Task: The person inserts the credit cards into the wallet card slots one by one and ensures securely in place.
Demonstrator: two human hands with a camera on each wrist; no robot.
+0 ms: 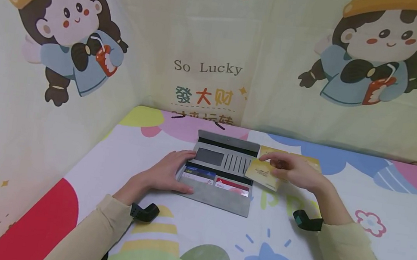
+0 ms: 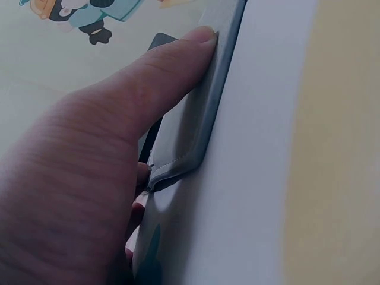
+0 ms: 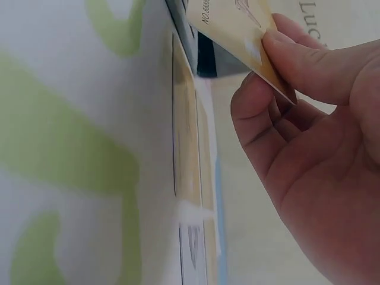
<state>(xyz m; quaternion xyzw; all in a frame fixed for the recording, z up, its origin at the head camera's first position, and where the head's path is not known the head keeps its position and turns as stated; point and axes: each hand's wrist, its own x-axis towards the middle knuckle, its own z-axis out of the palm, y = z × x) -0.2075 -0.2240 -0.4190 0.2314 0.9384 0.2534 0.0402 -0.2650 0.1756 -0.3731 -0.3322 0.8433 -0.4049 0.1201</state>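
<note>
A grey wallet (image 1: 219, 200) lies unfolded on the table, showing a dark window and a row of narrow slots. In its lower pocket sit a blue-and-white card (image 1: 199, 174) and a red-and-white card (image 1: 232, 186). My left hand (image 1: 166, 170) rests along the wallet's left edge; in the left wrist view the thumb (image 2: 172, 65) lies across the grey flap. Thumb and fingers of my right hand (image 1: 299, 171) pinch a gold card (image 1: 263, 175) tilted at the wallet's right side. Printed digits show on this card in the right wrist view.
More gold cards (image 1: 274, 150) lie on the table right of the wallet, partly behind the right hand. A patterned cloth (image 1: 147, 244) covers the table. Behind it stands a cloth wall (image 1: 213, 31) with cartoon prints, and another runs along the left.
</note>
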